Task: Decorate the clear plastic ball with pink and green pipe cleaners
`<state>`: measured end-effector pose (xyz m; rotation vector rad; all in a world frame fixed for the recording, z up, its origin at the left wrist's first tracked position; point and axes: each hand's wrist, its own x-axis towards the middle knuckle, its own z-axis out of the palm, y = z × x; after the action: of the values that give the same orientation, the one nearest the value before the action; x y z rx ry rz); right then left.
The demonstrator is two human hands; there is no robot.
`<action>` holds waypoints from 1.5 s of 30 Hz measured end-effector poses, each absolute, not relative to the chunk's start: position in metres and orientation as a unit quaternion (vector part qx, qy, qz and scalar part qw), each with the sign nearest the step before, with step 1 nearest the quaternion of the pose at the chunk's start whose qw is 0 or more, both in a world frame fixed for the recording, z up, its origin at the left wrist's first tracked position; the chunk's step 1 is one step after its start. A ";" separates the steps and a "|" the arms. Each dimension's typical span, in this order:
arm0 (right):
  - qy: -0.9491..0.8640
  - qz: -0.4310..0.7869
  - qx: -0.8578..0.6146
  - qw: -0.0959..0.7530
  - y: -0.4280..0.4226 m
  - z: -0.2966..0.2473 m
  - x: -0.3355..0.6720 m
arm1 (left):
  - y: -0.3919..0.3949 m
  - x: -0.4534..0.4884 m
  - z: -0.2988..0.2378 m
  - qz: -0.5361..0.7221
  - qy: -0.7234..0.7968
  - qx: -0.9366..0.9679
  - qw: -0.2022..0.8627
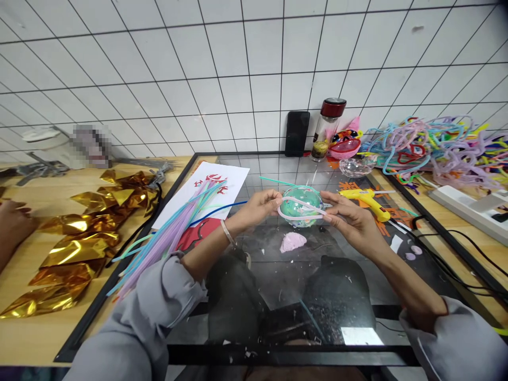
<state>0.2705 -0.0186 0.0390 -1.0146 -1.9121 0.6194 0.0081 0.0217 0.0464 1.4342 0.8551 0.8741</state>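
Note:
Between both hands, above a glass table top [278, 275], I hold a clear ball [305, 203] with green and blue filling. A pale pink pipe cleaner [298, 216] loops around the ball. My left hand [260, 206] pinches the loop at the ball's left side. My right hand [349, 218] grips the loop and ball from the right. Below the ball, a pink lump [292, 242] lies on the glass.
A bundle of pastel pipe cleaners [170, 233] lies left, over white paper [206, 190]. Gold foil pieces [87, 233] cover the wooden table; another person's hand [11, 225] is far left. A yellow glue gun [367, 200], phone [297, 133], jar [328, 127], power strip [468, 209] and tangled pipe cleaners [436, 145] sit right.

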 end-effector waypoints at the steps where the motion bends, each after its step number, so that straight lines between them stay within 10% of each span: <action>1: -0.759 0.266 -0.406 0.434 -0.019 0.039 0.271 | 0.020 0.009 0.046 0.380 0.366 0.607 0.594; 14: -0.815 0.284 -0.336 0.376 -0.036 0.062 0.276 | -0.042 0.001 0.034 0.472 0.362 0.777 0.207; 45: -0.745 0.270 -0.384 0.474 -0.028 0.034 0.280 | -0.049 0.032 0.017 0.548 0.436 0.636 0.324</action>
<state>0.2797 -0.0277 0.0340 -0.9402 -1.8223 0.6609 0.0316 -0.0495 0.0173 1.6687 1.1441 1.4368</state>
